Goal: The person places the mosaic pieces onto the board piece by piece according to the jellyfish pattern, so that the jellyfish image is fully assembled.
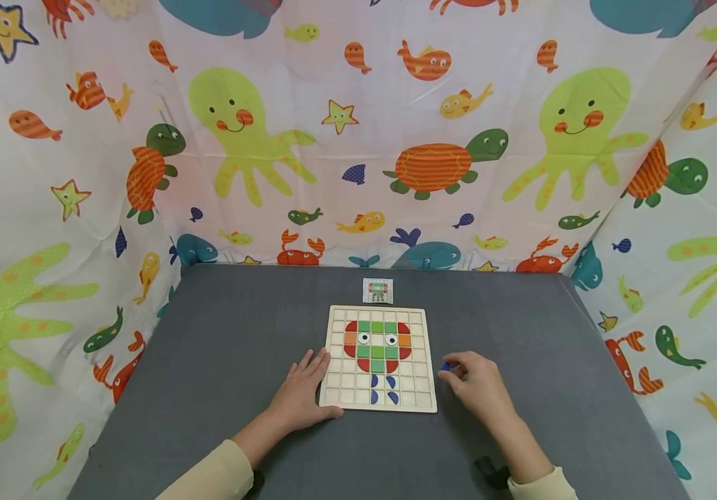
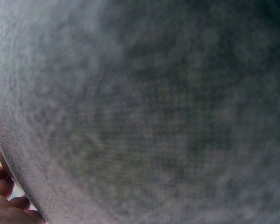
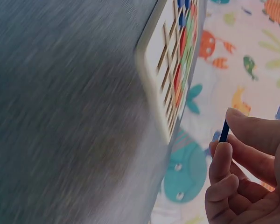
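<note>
A wooden grid board (image 1: pixel 419 361) lies on the grey table, with red, green and orange tiles and two eye tiles (image 1: pixel 390 339) forming a rounded shape. Below them, several blue pieces (image 1: pixel 374 396) with one curved side sit in the grid. My left hand (image 1: pixel 301 394) rests at the board's left edge, fingers extended onto the rim and thumb by the lower left corner. Just right of the board, my right hand (image 1: pixel 479 389) pinches a thin blue piece (image 3: pixel 224 131) between thumb and fingers, above the table. The left wrist view shows mostly blurred grey cloth and some fingertips (image 2: pixel 3 187).
Behind the board lies a small picture card (image 1: pixel 378 291) showing a similar coloured figure on a grid. A grey cloth covers the table (image 1: pixel 246 333). A curtain (image 1: pixel 346 187) printed with sea animals hangs at the back and both sides.
</note>
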### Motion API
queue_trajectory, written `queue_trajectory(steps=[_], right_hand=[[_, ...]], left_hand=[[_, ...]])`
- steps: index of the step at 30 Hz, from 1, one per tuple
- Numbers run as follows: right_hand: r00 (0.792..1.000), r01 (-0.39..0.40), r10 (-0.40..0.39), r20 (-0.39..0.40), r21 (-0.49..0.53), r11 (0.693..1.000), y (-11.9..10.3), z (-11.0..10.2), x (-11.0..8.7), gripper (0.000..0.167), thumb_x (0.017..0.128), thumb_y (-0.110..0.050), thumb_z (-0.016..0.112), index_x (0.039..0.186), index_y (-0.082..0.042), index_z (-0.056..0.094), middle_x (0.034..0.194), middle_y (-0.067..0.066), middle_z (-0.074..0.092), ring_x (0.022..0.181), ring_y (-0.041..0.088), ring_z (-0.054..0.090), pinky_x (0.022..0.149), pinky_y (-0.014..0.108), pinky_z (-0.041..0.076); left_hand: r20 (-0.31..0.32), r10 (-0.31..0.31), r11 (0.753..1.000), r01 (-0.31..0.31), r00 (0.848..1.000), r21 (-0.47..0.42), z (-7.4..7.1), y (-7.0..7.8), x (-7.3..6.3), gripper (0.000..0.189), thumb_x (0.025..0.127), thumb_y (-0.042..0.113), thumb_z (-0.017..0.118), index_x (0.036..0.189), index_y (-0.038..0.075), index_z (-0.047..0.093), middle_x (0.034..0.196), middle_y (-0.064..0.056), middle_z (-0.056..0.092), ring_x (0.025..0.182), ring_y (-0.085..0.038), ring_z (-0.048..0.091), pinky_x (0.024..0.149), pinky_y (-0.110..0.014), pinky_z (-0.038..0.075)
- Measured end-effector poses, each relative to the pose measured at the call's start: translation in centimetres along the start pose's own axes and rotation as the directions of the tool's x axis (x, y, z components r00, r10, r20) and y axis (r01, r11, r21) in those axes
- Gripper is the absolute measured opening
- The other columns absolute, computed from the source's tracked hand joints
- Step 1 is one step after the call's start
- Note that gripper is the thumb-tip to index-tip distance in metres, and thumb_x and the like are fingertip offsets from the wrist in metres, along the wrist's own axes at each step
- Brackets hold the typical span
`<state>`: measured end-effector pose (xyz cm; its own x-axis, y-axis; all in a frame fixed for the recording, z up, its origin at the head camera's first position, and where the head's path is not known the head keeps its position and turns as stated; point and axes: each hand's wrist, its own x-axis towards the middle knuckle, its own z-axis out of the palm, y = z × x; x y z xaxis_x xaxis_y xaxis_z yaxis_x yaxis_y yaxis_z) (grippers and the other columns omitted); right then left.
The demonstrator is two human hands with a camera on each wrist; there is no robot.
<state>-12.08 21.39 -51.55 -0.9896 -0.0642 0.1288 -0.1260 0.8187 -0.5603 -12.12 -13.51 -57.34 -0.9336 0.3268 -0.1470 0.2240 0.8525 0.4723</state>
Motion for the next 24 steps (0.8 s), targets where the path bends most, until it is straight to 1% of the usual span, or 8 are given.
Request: queue_trajectory(steps=[6,10,12,15,18,21,24], right_hand=[[0.997,0.021,-0.024,0.070,0.046,0.999,-3.2,1.5,0.6,0.027,0.083,-0.013,0.083,0.108,-0.004,0.076,0.091,0.006,0.070,0.072,0.011,0.056,0.062,0.026,0.048],[0.994,0.035,-0.043,0.098,0.077,0.996,-5.1,2.6,0.9,0.028,0.084,-0.015,0.083,0.109,-0.005,0.077,0.097,0.005,0.072,0.073,0.011,0.055,0.061,0.023,0.047],[0.993,0.053,-0.062,0.103,0.086,0.995,-5.8,3.2,1.1,0.026,0.084,-0.015,0.083,0.108,-0.005,0.077,0.097,0.005,0.073,0.072,0.011,0.056,0.060,0.023,0.047],[0.988,0.098,-0.107,0.108,0.086,0.992,-6.7,4.3,1.2,0.023,0.084,-0.014,0.083,0.104,-0.005,0.077,0.094,0.006,0.073,0.070,0.009,0.056,0.059,0.023,0.047],[0.980,0.146,-0.153,0.124,0.071,0.987,-7.6,5.6,1.2,0.020,0.084,-0.014,0.082,0.101,-0.005,0.077,0.090,0.005,0.072,0.069,0.008,0.057,0.061,0.024,0.049],[0.975,0.164,-0.170,0.144,0.057,0.985,-8.4,6.8,1.3,0.019,0.084,-0.016,0.082,0.099,-0.005,0.078,0.087,0.003,0.072,0.068,0.008,0.056,0.061,0.025,0.049],[0.972,0.174,-0.177,0.157,0.034,0.984,-8.9,8.0,1.4,0.018,0.083,-0.016,0.083,0.097,-0.006,0.078,0.087,0.004,0.071,0.070,0.010,0.057,0.063,0.028,0.051]], left_hand=[[-0.001,0.003,1.000,-0.003,1.000,-0.004,-0.1,0.0,0.1,0.113,0.076,0.063,0.080,0.160,0.008,0.028,0.167,-0.008,0.026,0.156,-0.035,0.016,0.122,-0.061,0.019],[-0.003,0.005,1.000,-0.005,1.000,0.000,0.0,0.0,0.0,0.114,0.075,0.064,0.080,0.160,0.009,0.027,0.167,-0.008,0.026,0.156,-0.035,0.016,0.122,-0.061,0.019],[-0.005,0.007,1.000,-0.007,1.000,0.000,0.0,0.0,0.1,0.114,0.075,0.064,0.080,0.161,0.009,0.027,0.167,-0.008,0.026,0.156,-0.035,0.016,0.122,-0.061,0.019],[-0.008,0.010,1.000,-0.010,1.000,-0.001,0.0,0.0,0.1,0.114,0.075,0.064,0.079,0.161,0.009,0.027,0.167,-0.008,0.026,0.156,-0.035,0.016,0.122,-0.062,0.019],[-0.009,0.010,1.000,-0.010,1.000,-0.001,0.0,0.0,0.1,0.114,0.076,0.064,0.079,0.160,0.009,0.027,0.167,-0.007,0.025,0.156,-0.035,0.016,0.122,-0.061,0.019],[-0.010,0.010,1.000,-0.010,1.000,0.001,0.0,0.0,0.0,0.113,0.076,0.063,0.079,0.160,0.009,0.028,0.167,-0.007,0.025,0.156,-0.035,0.016,0.122,-0.061,0.019],[-0.011,0.017,1.000,-0.016,1.000,0.009,0.0,0.0,-0.2,0.113,0.075,0.062,0.081,0.160,0.008,0.028,0.167,-0.008,0.026,0.155,-0.036,0.018,0.121,-0.061,0.020]])
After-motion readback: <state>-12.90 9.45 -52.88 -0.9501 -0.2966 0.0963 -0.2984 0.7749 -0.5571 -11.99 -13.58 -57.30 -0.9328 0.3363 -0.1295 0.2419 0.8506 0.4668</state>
